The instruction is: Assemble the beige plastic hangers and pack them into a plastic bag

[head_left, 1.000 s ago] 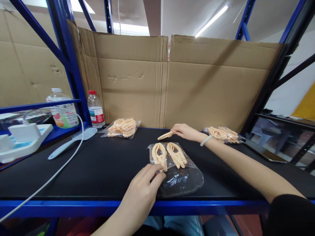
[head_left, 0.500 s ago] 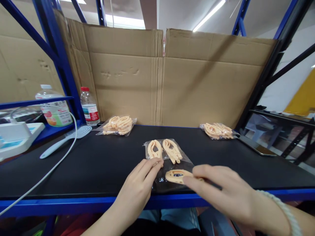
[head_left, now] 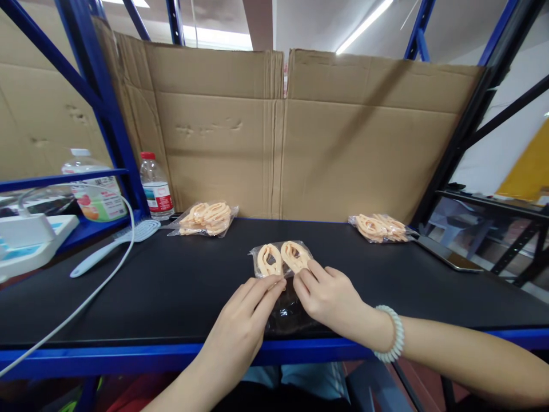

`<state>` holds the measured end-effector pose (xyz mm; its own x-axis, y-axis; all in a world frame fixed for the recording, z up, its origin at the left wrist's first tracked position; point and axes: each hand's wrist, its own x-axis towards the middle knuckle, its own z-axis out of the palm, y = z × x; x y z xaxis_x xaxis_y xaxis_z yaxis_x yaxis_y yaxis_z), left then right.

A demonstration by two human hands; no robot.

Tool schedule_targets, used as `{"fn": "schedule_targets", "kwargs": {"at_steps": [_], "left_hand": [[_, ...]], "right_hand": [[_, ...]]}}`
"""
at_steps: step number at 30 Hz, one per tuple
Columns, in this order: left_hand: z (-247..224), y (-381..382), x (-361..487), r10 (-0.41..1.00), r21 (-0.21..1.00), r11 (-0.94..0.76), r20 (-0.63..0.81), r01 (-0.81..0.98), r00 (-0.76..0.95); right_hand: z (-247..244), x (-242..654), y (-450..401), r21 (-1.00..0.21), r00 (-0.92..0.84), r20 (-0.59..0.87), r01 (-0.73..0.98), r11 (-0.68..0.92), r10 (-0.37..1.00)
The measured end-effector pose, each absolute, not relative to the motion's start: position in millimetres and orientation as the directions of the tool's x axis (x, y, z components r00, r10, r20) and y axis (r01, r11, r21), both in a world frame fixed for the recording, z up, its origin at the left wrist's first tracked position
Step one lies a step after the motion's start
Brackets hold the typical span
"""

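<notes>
Two beige looped plastic pieces lie side by side on a clear plastic bag (head_left: 288,320) near the table's front. My left hand (head_left: 246,320) has its fingers together on the lower end of the left beige piece (head_left: 269,257) and the bag. With fingertips pinched, my right hand (head_left: 332,294) holds the lower part of the right beige piece (head_left: 295,254). The lower ends of both pieces are partly hidden by my fingers.
Filled bags of beige pieces lie at the back left (head_left: 206,218) and back right (head_left: 380,228). A phone (head_left: 448,254), a hairbrush (head_left: 115,243), a white cable (head_left: 98,289) and a red-capped bottle (head_left: 156,189) are around. Cardboard (head_left: 223,131) stands behind.
My right hand has moved left and away from me, to the right piece on the bag. The loose piece it held low over the bag now lies up beside the left one.
</notes>
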<state>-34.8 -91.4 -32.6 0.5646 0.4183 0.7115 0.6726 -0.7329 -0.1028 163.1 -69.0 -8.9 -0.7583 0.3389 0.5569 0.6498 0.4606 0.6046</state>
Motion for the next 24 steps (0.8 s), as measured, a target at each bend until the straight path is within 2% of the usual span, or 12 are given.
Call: {"fn": "schedule_targets", "kwargs": {"at_steps": [2,4,6,9,10,12,16,20,24], "left_hand": [[-31,-92,-34,0.42,-0.101,-0.733,0.71,0.672,0.565],[-28,-92,-35,0.436,-0.067,-0.743,0.707,0.666,0.557],[-26,-93,-39,0.462,0.005,-0.763,0.703,0.647,0.54],[-21,-96,-49,0.523,0.153,-0.787,0.68,0.598,0.514],[-19,-97,-53,0.553,0.204,-0.785,0.657,0.585,0.513],[-16,-100,-60,0.618,0.287,-0.763,0.588,0.58,0.522],[-12,-102,-62,0.682,0.343,-0.725,0.483,0.598,0.55],[-15,-97,-54,0.667,0.339,-0.733,0.53,0.589,0.524],[-17,-96,-54,0.693,0.4,-0.705,0.563,0.586,0.45]], "right_hand": [[-4,166,-67,0.568,-0.738,0.58,0.67,0.478,0.346],[4,174,-66,0.476,-0.708,0.588,0.694,0.54,0.392],[13,189,-66,0.308,-0.637,0.614,0.737,0.602,0.467],[23,219,-67,0.018,-0.455,0.673,0.799,0.601,0.584],[25,230,-67,-0.057,-0.434,0.657,0.786,0.615,0.616],[26,249,-66,-0.182,-0.514,0.547,0.698,0.693,0.661],[18,264,-59,-0.35,-0.702,0.342,0.521,0.778,0.624],[6,255,-50,-0.467,-0.665,0.373,0.467,0.751,0.647],[2,247,-51,-0.656,-0.538,0.383,0.414,0.631,0.751]]}}
